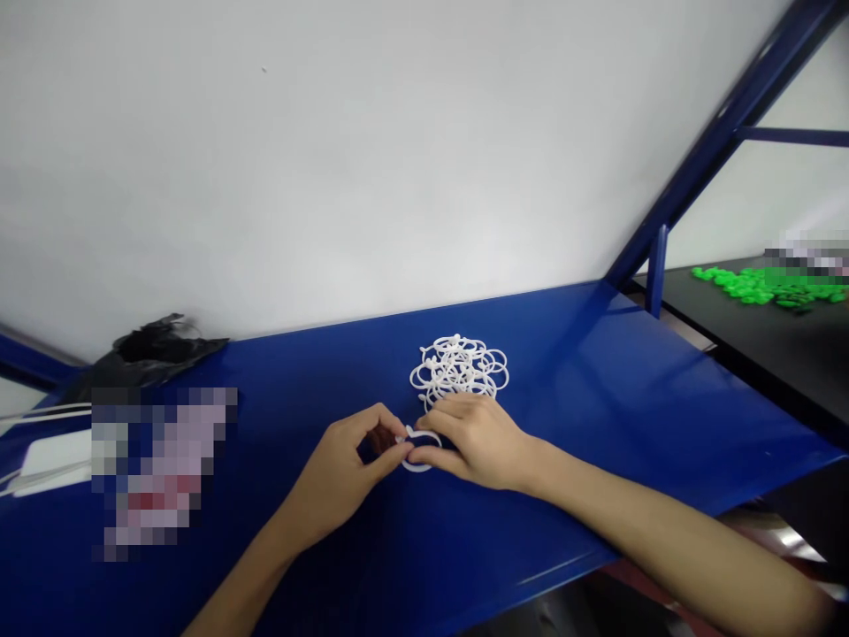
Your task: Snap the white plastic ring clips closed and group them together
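A small white plastic ring (419,449) lies low over the blue table (597,389), pinched from both sides. My left hand (348,473) grips its left edge with thumb and forefinger. My right hand (474,438) holds its right side, fingers curled over it. Just behind my right hand sits a pile of white rings (459,368), several of them tangled together.
Crumpled black plastic (156,347) sits at the table's back left against the white wall. A white flat object (49,458) lies at the far left. A blue frame post (716,146) rises at right; beyond it, green pieces (756,285) cover a black table.
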Demonstrator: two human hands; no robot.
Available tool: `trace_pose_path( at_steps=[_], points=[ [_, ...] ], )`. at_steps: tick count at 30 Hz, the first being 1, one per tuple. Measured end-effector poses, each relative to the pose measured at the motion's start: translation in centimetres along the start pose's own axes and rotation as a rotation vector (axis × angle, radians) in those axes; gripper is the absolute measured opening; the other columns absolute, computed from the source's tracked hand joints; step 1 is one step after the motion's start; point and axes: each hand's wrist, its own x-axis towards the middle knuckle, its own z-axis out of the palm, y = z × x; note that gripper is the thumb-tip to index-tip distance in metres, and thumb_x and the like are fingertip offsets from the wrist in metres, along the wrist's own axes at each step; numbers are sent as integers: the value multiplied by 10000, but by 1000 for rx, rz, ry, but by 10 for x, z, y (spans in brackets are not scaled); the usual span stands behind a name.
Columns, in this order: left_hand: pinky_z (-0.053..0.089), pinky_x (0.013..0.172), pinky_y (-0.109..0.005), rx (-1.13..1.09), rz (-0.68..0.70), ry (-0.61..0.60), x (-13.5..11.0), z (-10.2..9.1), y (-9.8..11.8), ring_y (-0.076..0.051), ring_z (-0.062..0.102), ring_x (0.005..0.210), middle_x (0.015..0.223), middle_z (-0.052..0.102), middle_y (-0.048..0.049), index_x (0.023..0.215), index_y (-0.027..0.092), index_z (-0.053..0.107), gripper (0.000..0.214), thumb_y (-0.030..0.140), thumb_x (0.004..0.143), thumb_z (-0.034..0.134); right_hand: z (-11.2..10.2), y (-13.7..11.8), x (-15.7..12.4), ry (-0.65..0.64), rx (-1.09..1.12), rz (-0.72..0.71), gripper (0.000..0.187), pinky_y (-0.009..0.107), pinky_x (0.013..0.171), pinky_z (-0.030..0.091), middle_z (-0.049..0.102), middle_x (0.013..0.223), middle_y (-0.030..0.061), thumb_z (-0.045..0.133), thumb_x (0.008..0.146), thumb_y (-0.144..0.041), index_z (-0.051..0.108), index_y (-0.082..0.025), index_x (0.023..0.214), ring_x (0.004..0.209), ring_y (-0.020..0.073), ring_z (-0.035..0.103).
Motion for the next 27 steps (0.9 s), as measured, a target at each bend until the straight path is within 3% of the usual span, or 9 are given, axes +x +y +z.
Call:
trace_pose_path(
  at_steps=[3, 9, 12, 16, 22, 27],
  points=[
    [459, 643, -248, -183, -39, -31, 0, 0, 0, -134, 596, 706, 764, 631, 29, 837, 212, 611, 263, 469, 842, 666, 4, -5, -2, -17, 94, 29, 353, 259, 633, 467, 681, 776, 34, 460, 1022, -436, 658, -150, 966, 680, 142, 616],
    [462, 663, -240, -309, -16, 15, -1, -1, -9, -125, 583, 722, 799, 615, 24, 800, 199, 594, 284, 443, 785, 740, 10, -6, -4, 92, 147, 129, 284, 300, 776, 552, 730, 1080, 105, 440, 1034, -284, 593, -128, 1215, 883, 179, 708],
    [462, 653, -235, -289, 0, 43, -2, 0, -9, -120, 588, 702, 794, 610, 31, 804, 202, 594, 277, 436, 787, 741, 10, -6, -4, 79, 163, 129, 287, 282, 733, 551, 735, 995, 92, 405, 1044, -273, 617, -132, 1176, 825, 168, 704],
    [459, 652, -225, -201, 37, 105, -2, 1, -4, -118, 587, 699, 759, 605, 51, 841, 220, 597, 247, 407, 787, 748, 11, -6, -3, -51, 193, 70, 301, 254, 662, 514, 715, 876, 70, 372, 1050, -253, 642, -132, 1107, 725, 148, 660],
    [431, 636, -227, -59, 158, 56, 0, 2, 3, -114, 565, 667, 728, 616, 49, 793, 224, 626, 163, 362, 879, 643, 12, -3, -2, -153, 211, 71, 293, 249, 675, 489, 689, 856, 65, 381, 1046, -244, 644, -132, 1108, 733, 143, 632],
    [433, 643, -245, -77, 181, 55, 0, 5, 3, -125, 562, 667, 740, 618, 34, 780, 214, 610, 198, 372, 898, 614, 11, -4, -3, -152, 178, 45, 303, 254, 647, 472, 676, 825, 68, 365, 1049, -235, 645, -122, 1084, 679, 135, 606]
  ],
)
